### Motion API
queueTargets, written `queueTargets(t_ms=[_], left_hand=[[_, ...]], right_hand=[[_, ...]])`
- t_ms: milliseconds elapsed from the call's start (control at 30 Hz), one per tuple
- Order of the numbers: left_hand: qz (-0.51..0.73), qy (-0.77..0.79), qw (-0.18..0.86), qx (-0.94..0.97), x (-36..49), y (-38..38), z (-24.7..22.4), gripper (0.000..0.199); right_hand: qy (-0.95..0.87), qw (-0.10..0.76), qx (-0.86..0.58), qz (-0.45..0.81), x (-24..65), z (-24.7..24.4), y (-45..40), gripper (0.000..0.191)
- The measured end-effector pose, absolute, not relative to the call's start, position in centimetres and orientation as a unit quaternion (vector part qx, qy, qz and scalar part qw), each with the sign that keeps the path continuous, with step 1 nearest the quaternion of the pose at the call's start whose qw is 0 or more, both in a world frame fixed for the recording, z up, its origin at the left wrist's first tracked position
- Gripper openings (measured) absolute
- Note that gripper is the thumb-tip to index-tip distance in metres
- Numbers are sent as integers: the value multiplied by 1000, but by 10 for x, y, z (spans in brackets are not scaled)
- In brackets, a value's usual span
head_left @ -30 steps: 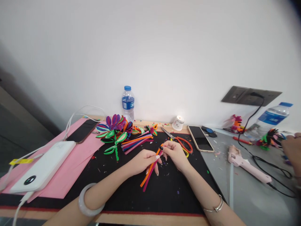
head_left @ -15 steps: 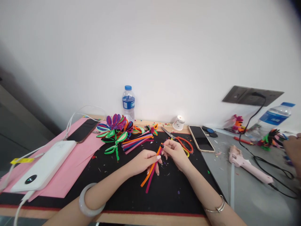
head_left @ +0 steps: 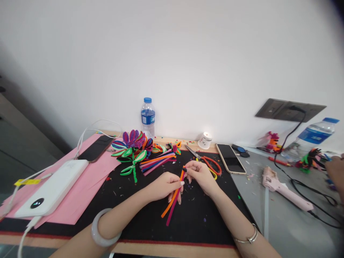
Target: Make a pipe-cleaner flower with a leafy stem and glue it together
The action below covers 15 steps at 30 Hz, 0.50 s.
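My left hand (head_left: 164, 185) pinches an orange strip (head_left: 169, 208) and a magenta strip (head_left: 171, 213) near their upper part; their lower ends spread apart over the black mat (head_left: 150, 225). At the top end of the strips, my right hand (head_left: 200, 175) has its fingers closed around a small black piece (head_left: 185, 170). Behind my left hand lies a bundle of coloured fuzzy strips (head_left: 157, 163), beside flower shapes (head_left: 133, 139) with green leaves (head_left: 133, 165). Scissors with orange handles (head_left: 212, 165) rest behind my right hand.
A water bottle (head_left: 148, 118), a paper cup (head_left: 205, 140) and a phone (head_left: 231, 158) stand or lie toward the wall. At left are a white power bank (head_left: 53, 190) and pink sheets (head_left: 80, 200); at right, a glue gun (head_left: 287, 191) and another person's hand (head_left: 335, 175).
The top end of the strips has tilted slightly left and lowered, and more of the black piece shows. Both hands have shifted only slightly.
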State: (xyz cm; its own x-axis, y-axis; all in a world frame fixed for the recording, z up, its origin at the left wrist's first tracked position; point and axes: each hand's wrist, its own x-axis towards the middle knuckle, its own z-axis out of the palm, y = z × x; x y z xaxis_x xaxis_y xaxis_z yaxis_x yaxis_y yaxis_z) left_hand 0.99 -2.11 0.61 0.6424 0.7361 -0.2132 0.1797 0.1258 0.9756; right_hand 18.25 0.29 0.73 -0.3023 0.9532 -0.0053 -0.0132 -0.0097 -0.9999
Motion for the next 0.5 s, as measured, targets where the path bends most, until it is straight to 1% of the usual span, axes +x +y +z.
queueTargets(t_ms=[200,500], left_hand=[[190,349,673,623,9,-21,6,36],[158,362,674,624,7,-23,12,34]], right_hand=[[-592,408,-420,554,184,9,3,10],[-633,378,-408,538,184,8,3,12]])
